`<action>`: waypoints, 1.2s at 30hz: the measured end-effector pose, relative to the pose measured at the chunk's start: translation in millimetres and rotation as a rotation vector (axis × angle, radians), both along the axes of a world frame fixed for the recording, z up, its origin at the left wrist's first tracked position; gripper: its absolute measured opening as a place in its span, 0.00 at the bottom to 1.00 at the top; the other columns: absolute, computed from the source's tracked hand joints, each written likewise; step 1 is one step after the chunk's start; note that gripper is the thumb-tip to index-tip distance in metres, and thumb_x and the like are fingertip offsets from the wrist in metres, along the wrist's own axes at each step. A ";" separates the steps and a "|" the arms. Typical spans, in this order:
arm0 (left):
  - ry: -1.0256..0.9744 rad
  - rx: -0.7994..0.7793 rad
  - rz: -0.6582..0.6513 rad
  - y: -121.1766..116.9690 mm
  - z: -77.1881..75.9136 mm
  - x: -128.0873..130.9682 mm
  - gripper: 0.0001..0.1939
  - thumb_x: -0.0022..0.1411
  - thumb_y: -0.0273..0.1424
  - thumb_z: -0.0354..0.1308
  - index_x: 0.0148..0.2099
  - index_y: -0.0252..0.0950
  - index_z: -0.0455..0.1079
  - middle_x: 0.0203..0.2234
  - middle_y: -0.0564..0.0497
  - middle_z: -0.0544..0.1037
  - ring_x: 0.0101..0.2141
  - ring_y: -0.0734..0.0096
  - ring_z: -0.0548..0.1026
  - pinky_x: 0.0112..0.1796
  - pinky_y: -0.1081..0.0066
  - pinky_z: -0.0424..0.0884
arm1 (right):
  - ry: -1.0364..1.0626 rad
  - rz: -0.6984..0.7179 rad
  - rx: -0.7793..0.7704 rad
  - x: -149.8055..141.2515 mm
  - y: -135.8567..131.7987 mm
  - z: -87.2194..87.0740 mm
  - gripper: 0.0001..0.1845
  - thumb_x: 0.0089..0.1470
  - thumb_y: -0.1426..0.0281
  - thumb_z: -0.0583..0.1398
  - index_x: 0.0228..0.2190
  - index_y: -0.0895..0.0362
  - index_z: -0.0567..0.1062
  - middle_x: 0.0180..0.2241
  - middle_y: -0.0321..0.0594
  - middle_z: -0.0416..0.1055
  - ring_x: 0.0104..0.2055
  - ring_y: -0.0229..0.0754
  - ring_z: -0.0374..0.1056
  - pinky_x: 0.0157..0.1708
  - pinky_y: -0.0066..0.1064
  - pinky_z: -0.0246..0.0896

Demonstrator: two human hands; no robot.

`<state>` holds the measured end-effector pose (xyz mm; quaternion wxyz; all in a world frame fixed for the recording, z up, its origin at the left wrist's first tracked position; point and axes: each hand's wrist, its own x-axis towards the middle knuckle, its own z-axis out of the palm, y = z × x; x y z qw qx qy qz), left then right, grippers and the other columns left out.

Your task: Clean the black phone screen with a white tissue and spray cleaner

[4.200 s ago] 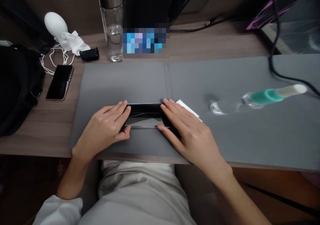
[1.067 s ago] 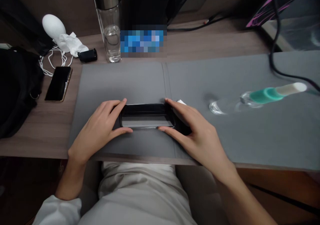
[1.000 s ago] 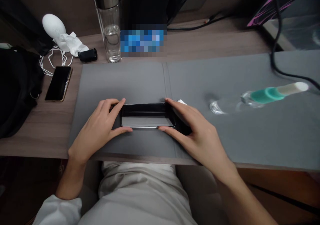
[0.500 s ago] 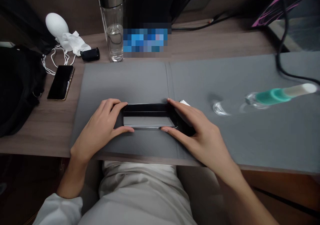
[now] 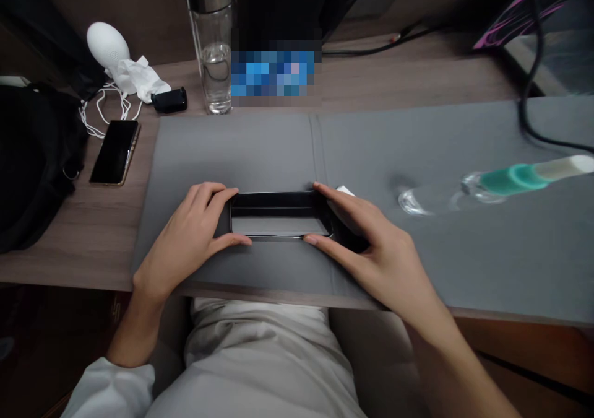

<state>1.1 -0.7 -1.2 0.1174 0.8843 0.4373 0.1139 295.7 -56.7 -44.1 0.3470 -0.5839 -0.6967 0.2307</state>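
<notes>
A black smartphone (image 5: 281, 215) lies sideways on the grey desk mat (image 5: 232, 152), its glossy face upward. My left hand (image 5: 190, 235) holds its left end, with the thumb along the near edge and the fingertips at the far edge. My right hand (image 5: 366, 238) grips the right end the same way and hides that end. A corner of white paper (image 5: 346, 190) shows just behind my right hand.
A transparent bottle with a teal band (image 5: 510, 182) lies on the mat to the right. A second phone (image 5: 114, 153), white cable, black bag (image 5: 32, 158) and glass bottle (image 5: 213, 52) sit to the left and behind. A black cable (image 5: 529, 90) crosses the mat's far right.
Since the oldest frame, both hands have slid from the phone's face to its ends, uncovering it. Over the last second their grip holds, while the whole scene shifts slightly right in view.
</notes>
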 end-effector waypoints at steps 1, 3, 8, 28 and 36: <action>-0.005 -0.006 0.004 0.0 -0.1 0.0 0.37 0.68 0.54 0.60 0.70 0.37 0.62 0.59 0.40 0.71 0.59 0.51 0.71 0.63 0.51 0.68 | 0.005 -0.002 -0.015 0.2 0.2 0.4 0.36 0.64 0.54 0.66 0.69 0.40 0.66 0.67 0.40 0.71 0.70 0.58 0.66 0.71 0.57 0.59; -0.019 -0.019 0.011 0.0 -0.6 -0.2 0.37 0.69 0.53 0.61 0.70 0.38 0.62 0.59 0.40 0.71 0.59 0.51 0.71 0.63 0.51 0.68 | 0.012 -0.008 -0.040 0.6 0.5 1.5 0.35 0.64 0.53 0.66 0.69 0.40 0.67 0.67 0.39 0.71 0.70 0.59 0.65 0.71 0.58 0.59; -0.059 -0.033 0.024 -1.0 -1.7 -1.0 0.36 0.68 0.52 0.63 0.70 0.41 0.62 0.59 0.42 0.71 0.59 0.51 0.71 0.63 0.51 0.68 | 0.013 -0.016 -0.061 1.7 0.2 3.0 0.35 0.64 0.52 0.66 0.68 0.39 0.68 0.66 0.38 0.72 0.69 0.58 0.66 0.70 0.56 0.61; -0.037 -0.052 0.041 -1.5 -1.6 -1.0 0.32 0.70 0.52 0.61 0.68 0.41 0.61 0.60 0.42 0.70 0.61 0.52 0.70 0.63 0.52 0.69 | 0.021 -0.010 -0.051 3.0 0.6 0.2 0.35 0.63 0.53 0.66 0.69 0.40 0.68 0.67 0.39 0.71 0.70 0.59 0.66 0.69 0.58 0.61; -0.029 -0.053 0.041 -0.8 -0.2 -0.1 0.32 0.71 0.51 0.61 0.68 0.41 0.62 0.60 0.42 0.69 0.61 0.51 0.70 0.62 0.51 0.70 | 0.003 -0.007 -0.068 3.1 1.7 4.1 0.35 0.63 0.53 0.66 0.68 0.40 0.68 0.66 0.39 0.73 0.68 0.60 0.68 0.68 0.57 0.63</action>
